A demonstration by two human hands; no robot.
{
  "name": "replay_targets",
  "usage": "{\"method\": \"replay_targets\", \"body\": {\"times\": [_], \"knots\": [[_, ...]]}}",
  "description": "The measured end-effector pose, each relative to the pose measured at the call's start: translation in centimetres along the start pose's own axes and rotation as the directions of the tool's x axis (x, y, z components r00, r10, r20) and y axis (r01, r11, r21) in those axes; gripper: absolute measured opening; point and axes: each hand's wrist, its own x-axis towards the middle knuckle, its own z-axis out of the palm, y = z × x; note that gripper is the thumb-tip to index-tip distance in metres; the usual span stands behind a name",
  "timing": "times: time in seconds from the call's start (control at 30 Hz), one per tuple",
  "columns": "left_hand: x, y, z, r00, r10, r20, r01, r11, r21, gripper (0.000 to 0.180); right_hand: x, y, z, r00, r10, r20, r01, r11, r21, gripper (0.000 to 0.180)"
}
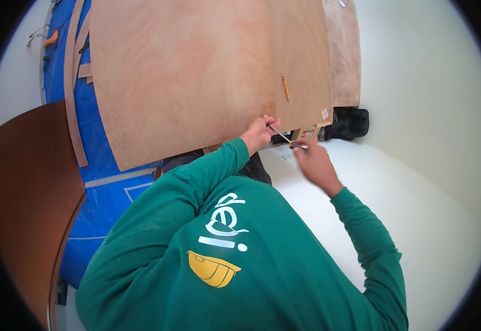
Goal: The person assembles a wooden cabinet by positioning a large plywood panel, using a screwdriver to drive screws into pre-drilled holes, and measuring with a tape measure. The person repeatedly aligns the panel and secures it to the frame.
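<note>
A screwdriver (279, 133) with a thin metal shaft and a dark handle slants between my hands at the near edge of the plywood sheet (185, 71). My right hand (316, 166) is closed round its handle. At the tip end, my left hand (258, 135) has its fingers pinched together by the board's edge. Whatever small piece may sit in those fingers is too small to make out. On the board, just beyond my hands, lies a yellow pencil (286, 88).
Blue sheeting (99, 207) covers the floor at left, with long wooden strips (72, 110) on it. A brown panel (30, 204) stands at the far left. An orange tool (51, 38) lies at upper left. Beside the board's right corner sits a black object (351, 122).
</note>
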Motion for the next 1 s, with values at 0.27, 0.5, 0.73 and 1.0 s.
{"method": "replay_targets", "body": {"times": [0.27, 0.5, 0.73, 1.0], "knots": [[-4.3, 3.1, -0.5, 0.987, -0.137, 0.087, 0.084, 0.89, 0.448, 0.028, -0.5, 1.2, 0.3, 0.994, 0.088, 0.068, -0.093, 0.993, 0.075, 0.038], [-10.5, 11.9, -5.0, 0.474, 0.093, 0.876, -0.523, -0.77, 0.365, 0.048, -1.6, -0.9, 0.5, 0.958, -0.288, -0.015, 0.185, 0.652, -0.736, 0.015], [-9.4, 13.7, -4.9, 0.471, -0.104, 0.876, -0.266, -0.963, 0.029, 0.07, 1.2, 0.0, 0.9, 0.998, 0.059, 0.018, -0.054, 0.978, -0.2, 0.014], [-9.1, 13.6, -4.6, 0.499, -0.098, 0.861, -0.26, -0.965, 0.042, 0.072, 0.0, 1.5, 1.3, 0.99, -0.138, -0.025, 0.133, 0.98, -0.146, 0.03]]}}
